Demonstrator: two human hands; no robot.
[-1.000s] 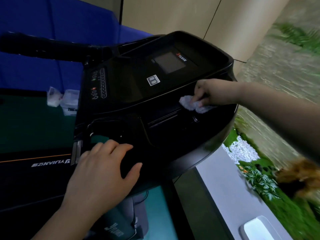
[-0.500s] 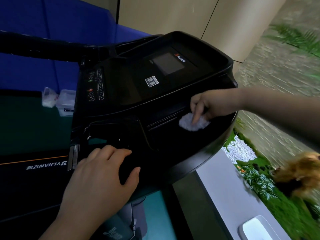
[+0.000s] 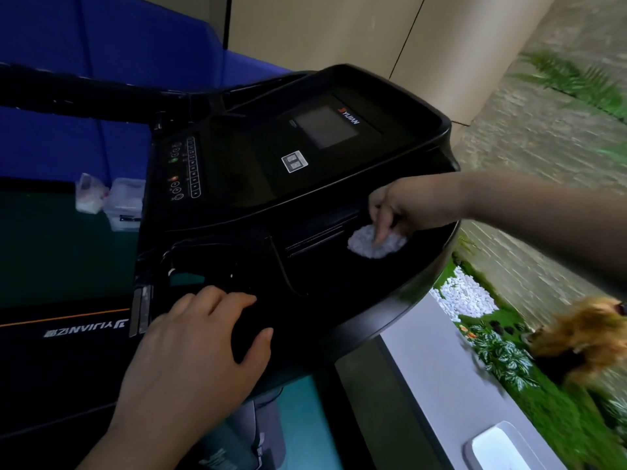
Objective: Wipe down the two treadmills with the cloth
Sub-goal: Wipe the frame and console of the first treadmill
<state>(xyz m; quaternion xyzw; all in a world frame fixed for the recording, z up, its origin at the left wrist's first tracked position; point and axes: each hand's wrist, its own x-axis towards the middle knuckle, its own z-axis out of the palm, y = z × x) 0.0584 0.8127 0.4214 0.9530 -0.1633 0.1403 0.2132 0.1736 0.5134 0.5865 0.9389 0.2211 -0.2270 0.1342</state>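
A black treadmill console with a small screen and a button strip fills the middle of the view. A crumpled white cloth lies on the console's lower right tray. My right hand comes in from the right and presses the cloth down with its fingertips. My left hand rests flat on the console's near left part, fingers spread and relaxed, holding nothing. A second treadmill's black deck with white lettering shows at the left.
A black handrail runs left from the console. Clear plastic boxes sit on a dark green surface at the left. Blue panels stand behind. A wall, plants, white pebbles and a brown furry animal are at the right.
My right hand has drawn the cloth down from the console's edge onto the lower right tray. My left hand has stayed in place.
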